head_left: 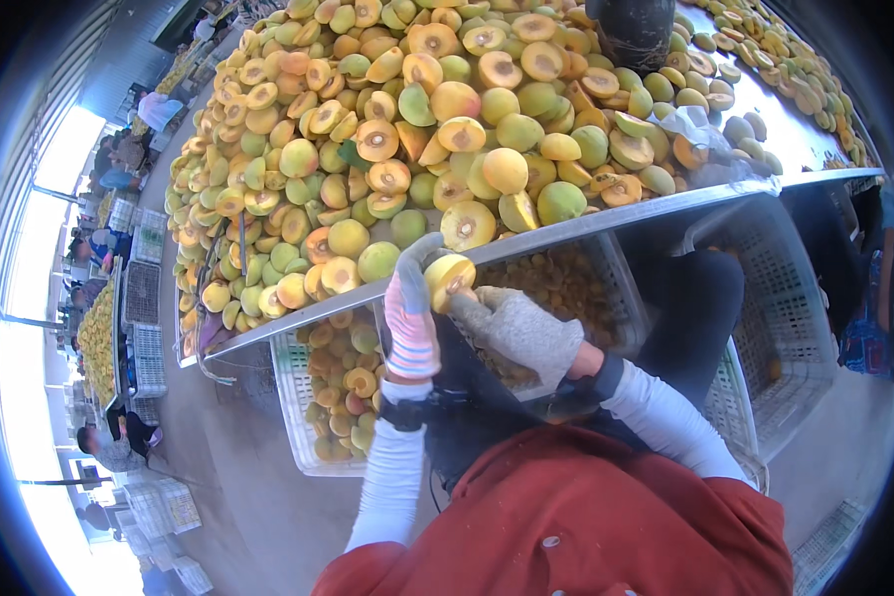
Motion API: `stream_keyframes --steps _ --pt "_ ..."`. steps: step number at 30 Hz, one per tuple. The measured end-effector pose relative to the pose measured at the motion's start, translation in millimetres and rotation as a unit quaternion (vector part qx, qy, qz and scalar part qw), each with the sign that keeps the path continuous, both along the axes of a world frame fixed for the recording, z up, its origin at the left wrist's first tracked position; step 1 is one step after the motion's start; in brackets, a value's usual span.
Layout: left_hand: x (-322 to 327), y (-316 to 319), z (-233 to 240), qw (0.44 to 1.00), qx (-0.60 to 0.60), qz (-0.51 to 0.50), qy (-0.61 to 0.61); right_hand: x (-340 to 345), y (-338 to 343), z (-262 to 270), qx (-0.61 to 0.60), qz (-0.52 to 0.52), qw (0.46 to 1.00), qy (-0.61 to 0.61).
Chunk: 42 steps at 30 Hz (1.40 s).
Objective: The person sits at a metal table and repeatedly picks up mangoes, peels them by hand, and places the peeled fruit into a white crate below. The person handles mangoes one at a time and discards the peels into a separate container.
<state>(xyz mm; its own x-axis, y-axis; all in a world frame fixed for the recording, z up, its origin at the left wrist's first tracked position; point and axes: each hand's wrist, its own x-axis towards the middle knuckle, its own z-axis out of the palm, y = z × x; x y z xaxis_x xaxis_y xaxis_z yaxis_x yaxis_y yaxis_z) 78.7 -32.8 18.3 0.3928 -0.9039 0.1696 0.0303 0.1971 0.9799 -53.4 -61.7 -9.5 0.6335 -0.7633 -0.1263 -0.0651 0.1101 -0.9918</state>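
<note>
My left hand (411, 316), in a striped glove with a grey palm, grips a yellow peach half (451, 279) just below the table's metal rim (536, 240). The cut face of this half is turned toward my right hand (525, 328). That hand wears a grey knit glove, and its curled fingers meet the pit area at the middle of the fruit. Whether a small tool sits inside the right hand is hidden. Beyond both hands, a large heap of peach halves (372, 141) covers the tabletop, many showing their pits.
A white plastic crate (292, 417) of peach halves stands below the table on the left. Another crate (622, 279) under the rim holds small brown pieces. More crates (782, 357) stand at right. A dark cylinder (633, 30) rises from the heap. People (119, 447) work at left.
</note>
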Motion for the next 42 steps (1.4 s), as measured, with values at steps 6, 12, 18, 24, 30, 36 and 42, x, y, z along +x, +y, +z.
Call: stream_keyframes --steps 6,12,18,24,30,36,42 --pt "-6 8 -14 0.988 0.025 -0.066 0.134 -41 -16 61 0.361 0.219 0.907 -0.003" --pt "-1 2 -18 0.97 0.04 -0.217 0.098 -54 -6 39 0.397 0.239 0.882 -0.084" --pt "-33 38 -28 0.992 0.054 0.053 -0.096 -49 10 37 0.415 0.253 0.873 -0.037" --pt "-32 53 -40 0.975 0.016 0.038 0.218 -37 26 13 0.6 0.24 0.748 -0.151" --pt "30 43 -7 0.929 0.165 -0.328 0.04 -30 43 36 0.529 0.228 0.815 -0.066" --pt "-34 61 -43 0.889 -0.054 -0.062 0.451 -28 46 10 0.601 0.259 0.732 -0.189" --pt "-27 54 -51 0.758 -0.033 0.04 0.65 -33 33 -10 0.521 0.073 0.839 -0.136"
